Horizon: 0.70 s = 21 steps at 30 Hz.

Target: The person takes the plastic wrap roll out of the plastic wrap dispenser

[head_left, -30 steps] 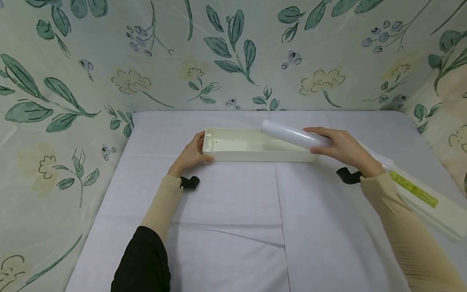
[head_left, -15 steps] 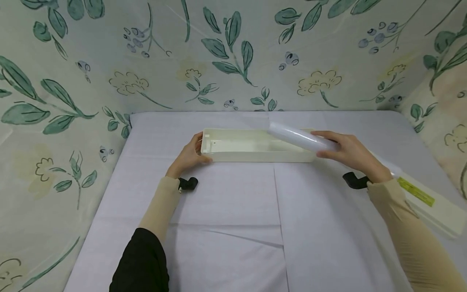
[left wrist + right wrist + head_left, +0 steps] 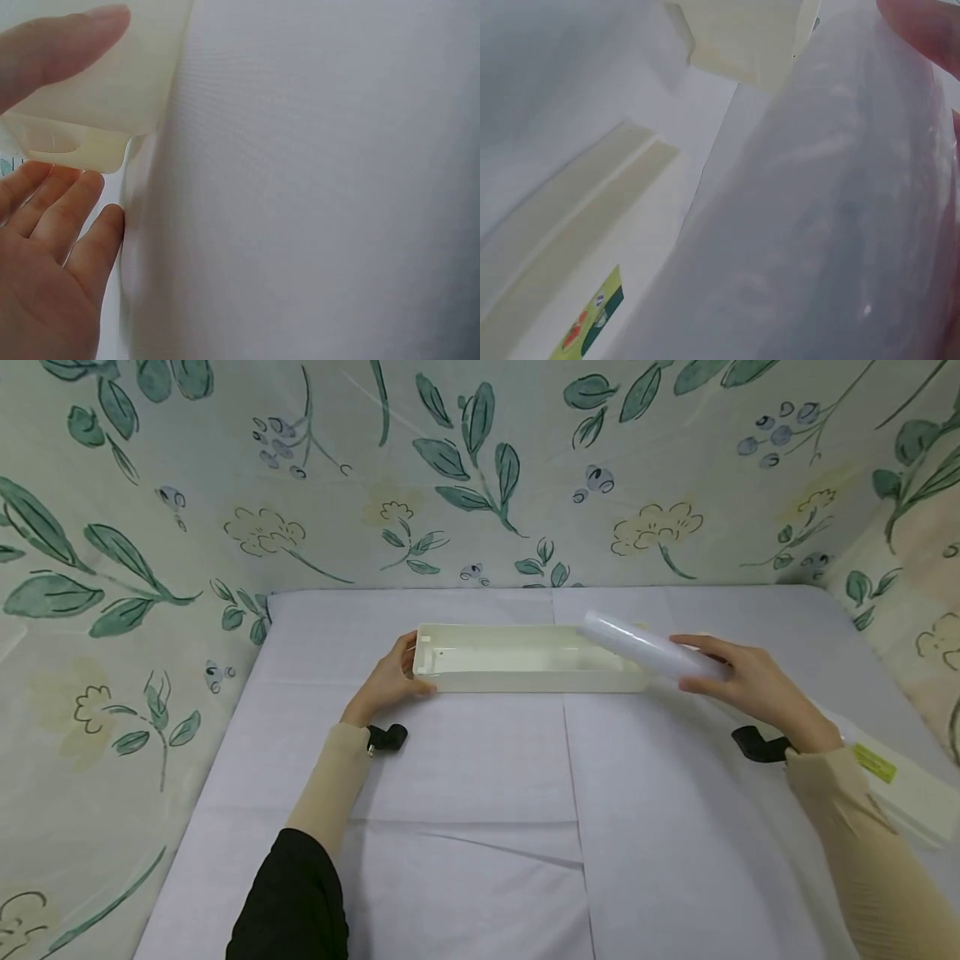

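Observation:
A long cream-coloured box (image 3: 517,682) lies on the white cloth in the head view, its top side uncovered. My left hand (image 3: 386,681) holds its left end, thumb on the front wall. In the left wrist view the thumb lies over the box (image 3: 112,94), and the fingertips meet its end. My right hand (image 3: 757,689) grips a roll of clear cling film (image 3: 637,642) by its right end. Tilted, the roll has its far end above the box's right part. The same roll fills much of the right wrist view, hiding most of the hand.
A long cream lid (image 3: 918,789) with a yellow-green label (image 3: 874,763) lies at the right, partly behind my right forearm. Floral fabric (image 3: 480,468) hangs behind the table and at both sides. The white cloth (image 3: 465,768) covers the table.
My right hand has moved to the right with the cling film roll, so less of the roll overlaps the box. The left hand and the box have hardly moved.

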Motion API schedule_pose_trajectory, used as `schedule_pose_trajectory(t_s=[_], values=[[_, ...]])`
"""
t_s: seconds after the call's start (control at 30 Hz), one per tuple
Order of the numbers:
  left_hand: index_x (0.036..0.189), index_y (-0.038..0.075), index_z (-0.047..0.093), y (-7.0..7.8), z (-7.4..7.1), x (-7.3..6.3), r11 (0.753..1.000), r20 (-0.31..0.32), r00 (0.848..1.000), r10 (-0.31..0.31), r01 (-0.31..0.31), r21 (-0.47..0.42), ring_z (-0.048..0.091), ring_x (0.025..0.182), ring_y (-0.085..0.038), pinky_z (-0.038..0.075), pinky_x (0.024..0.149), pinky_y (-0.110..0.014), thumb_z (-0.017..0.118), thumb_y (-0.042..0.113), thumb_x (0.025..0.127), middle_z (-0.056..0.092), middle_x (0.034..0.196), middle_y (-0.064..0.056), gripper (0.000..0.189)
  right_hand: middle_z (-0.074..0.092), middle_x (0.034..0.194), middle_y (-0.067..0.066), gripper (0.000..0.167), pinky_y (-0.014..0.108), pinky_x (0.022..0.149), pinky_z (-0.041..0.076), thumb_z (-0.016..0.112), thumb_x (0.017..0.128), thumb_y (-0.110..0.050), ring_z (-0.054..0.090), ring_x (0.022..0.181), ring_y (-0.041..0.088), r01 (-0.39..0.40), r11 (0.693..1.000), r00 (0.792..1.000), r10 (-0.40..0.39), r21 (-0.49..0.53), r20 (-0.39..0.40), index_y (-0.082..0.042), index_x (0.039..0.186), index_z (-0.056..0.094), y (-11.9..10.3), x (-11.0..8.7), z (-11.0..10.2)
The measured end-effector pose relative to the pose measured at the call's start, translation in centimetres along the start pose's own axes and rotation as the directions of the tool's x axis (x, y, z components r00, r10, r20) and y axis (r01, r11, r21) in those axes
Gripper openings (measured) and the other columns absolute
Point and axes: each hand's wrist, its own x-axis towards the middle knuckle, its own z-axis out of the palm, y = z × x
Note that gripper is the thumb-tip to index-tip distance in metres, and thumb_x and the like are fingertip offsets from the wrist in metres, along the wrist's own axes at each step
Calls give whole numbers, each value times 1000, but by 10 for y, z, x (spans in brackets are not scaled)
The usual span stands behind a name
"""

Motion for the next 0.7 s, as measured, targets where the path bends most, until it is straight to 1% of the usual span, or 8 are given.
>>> schedule_pose_trajectory(t_s=[0.07, 0.2, 0.3, 0.47, 0.57, 0.7], values=[[151, 2, 15, -1, 0, 1, 1000, 0, 1000, 1, -1, 2, 25, 140, -31, 23, 113, -42, 78, -1, 75, 23, 154, -18, 98, 53, 133, 21, 65, 46, 72, 41, 78, 81, -24, 53, 96, 33, -8, 1000, 1000, 8, -8, -11, -20, 139, 51, 2, -4, -1], [151, 4, 14, -18, 0, 11, 1000, -3, 1000, 9, -9, -13, 25, 140, -31, 23, 113, -42, 79, -2, 74, 23, 154, -17, 101, 55, 128, 24, 64, 43, 69, 41, 79, 80, -24, 52, 91, 32, -26, 999, 999, 25, -20, -23, -18, 139, 52, 6, -12, -2], [152, 8, 13, -33, 0, 19, 1000, -8, 1000, 12, -12, -26, 25, 140, -28, 23, 113, -42, 81, 1, 73, 23, 155, -14, 104, 54, 126, 28, 65, 44, 67, 42, 79, 80, -23, 52, 90, 35, -47, 999, 999, 47, -12, -20, -16, 139, 51, 9, -17, -3], [152, 11, 15, -37, 0, 21, 999, -17, 1000, 17, -17, -29, 26, 140, -25, 24, 113, -39, 83, 5, 72, 25, 155, -10, 105, 52, 125, 33, 66, 46, 65, 43, 78, 81, -24, 52, 91, 38, -69, 998, 998, 68, -13, -9, -14, 140, 49, 14, -23, -4], [152, 10, 17, -37, 0, 20, 999, -21, 1000, 22, -22, -27, 27, 140, -25, 25, 112, -39, 83, 4, 72, 26, 154, -11, 104, 53, 123, 33, 66, 44, 65, 43, 78, 82, -23, 53, 90, 38, -61, 998, 998, 61, -20, -17, -13, 140, 49, 17, -26, -5], [151, 10, 18, -36, 0, 20, 999, -24, 999, 25, -26, -21, 28, 139, -25, 25, 112, -39, 82, 4, 72, 27, 153, -11, 103, 53, 121, 35, 66, 46, 64, 45, 77, 82, -24, 53, 92, 39, -67, 997, 998, 66, -24, -14, -11, 140, 49, 19, -32, -6]])
